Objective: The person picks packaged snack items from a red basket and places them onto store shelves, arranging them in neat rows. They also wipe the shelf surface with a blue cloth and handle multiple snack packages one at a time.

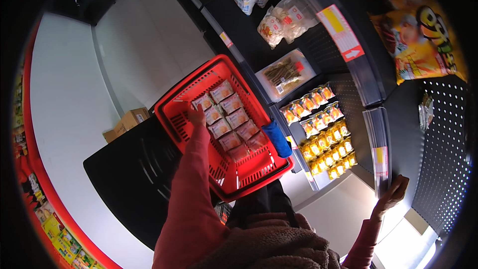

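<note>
A red plastic shopping basket (239, 190) stands in front of me, tilted in the view. Inside it lie several small pale wrapped packets (226, 109) in two rows. My left hand (197, 115) reaches into the basket and has its fingers on the packet (202, 102) at the far-left corner of the rows. A blue roll (277, 139) sits on the basket's right rim. On the right, my right hand (391, 196) grips the end of a dark shelf's front edge (381, 172), with the fingers curled and partly hidden.
A black surface (127, 172) lies left of the basket, with a cardboard box (130, 121) behind it. Shelves at right hold yellow wrapped snacks (325, 144), orange-printed snacks (308, 102), a clear tray of dark sticks (285, 74), bagged food (285, 16) and a large yellow bag (425, 41).
</note>
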A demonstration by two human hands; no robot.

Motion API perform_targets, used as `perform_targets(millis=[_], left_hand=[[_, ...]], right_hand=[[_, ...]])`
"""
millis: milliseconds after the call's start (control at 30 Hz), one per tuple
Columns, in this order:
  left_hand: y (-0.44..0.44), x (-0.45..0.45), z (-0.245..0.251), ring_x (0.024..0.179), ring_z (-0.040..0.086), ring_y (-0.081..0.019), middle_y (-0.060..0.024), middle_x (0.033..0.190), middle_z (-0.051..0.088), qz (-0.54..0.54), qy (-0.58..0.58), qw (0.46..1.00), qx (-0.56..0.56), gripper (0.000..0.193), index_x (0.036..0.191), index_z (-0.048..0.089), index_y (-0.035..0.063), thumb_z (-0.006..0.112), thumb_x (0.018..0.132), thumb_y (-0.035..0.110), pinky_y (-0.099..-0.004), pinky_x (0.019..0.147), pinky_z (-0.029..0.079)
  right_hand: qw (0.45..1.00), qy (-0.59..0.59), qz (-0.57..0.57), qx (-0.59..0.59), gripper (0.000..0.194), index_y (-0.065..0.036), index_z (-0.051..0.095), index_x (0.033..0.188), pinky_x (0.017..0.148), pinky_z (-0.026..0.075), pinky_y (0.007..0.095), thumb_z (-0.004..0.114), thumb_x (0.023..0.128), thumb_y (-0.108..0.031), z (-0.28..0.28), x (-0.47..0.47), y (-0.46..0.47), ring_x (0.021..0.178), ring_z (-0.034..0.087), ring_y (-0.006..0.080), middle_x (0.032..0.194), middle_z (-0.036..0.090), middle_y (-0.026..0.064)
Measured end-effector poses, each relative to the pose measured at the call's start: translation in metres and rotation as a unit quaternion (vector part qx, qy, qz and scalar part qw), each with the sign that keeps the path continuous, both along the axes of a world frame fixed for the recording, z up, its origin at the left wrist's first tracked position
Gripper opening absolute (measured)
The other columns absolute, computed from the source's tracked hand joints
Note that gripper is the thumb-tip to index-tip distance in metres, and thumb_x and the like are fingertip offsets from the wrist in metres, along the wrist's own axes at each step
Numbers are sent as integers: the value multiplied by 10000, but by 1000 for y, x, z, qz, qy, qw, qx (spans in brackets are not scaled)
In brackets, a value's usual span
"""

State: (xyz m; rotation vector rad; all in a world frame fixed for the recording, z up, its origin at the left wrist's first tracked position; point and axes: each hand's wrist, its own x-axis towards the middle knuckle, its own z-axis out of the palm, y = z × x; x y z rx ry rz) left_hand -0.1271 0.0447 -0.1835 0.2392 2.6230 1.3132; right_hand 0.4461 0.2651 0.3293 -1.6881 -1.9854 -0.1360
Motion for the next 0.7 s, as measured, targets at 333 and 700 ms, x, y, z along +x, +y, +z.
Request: perform_targets(millis=[333, 700], left_hand=[[130, 101, 361, 1171, 622, -177, -109, 1306, 658, -154, 2, 926, 345, 326, 1285, 605, 31, 578, 1072, 276, -342, 1003, 486], [298, 321, 563, 1142, 660, -231, -138, 1283, 668, -558, -3, 721, 410, 334, 1305, 594, 1, 635, 1020, 169, -334, 914, 538]], right_hand=[[991, 110, -34, -71, 145, -62, 617, 962, 629, 479, 353, 591, 1018, -193, 19, -31, -9, 629, 559, 232, 748, 587, 133], [862, 423, 95, -262, 330, -19, 603, 1241, 612, 555, 266, 595, 1036, -277, 52, 21, 55, 781, 675, 157, 1101, 700, 118]])
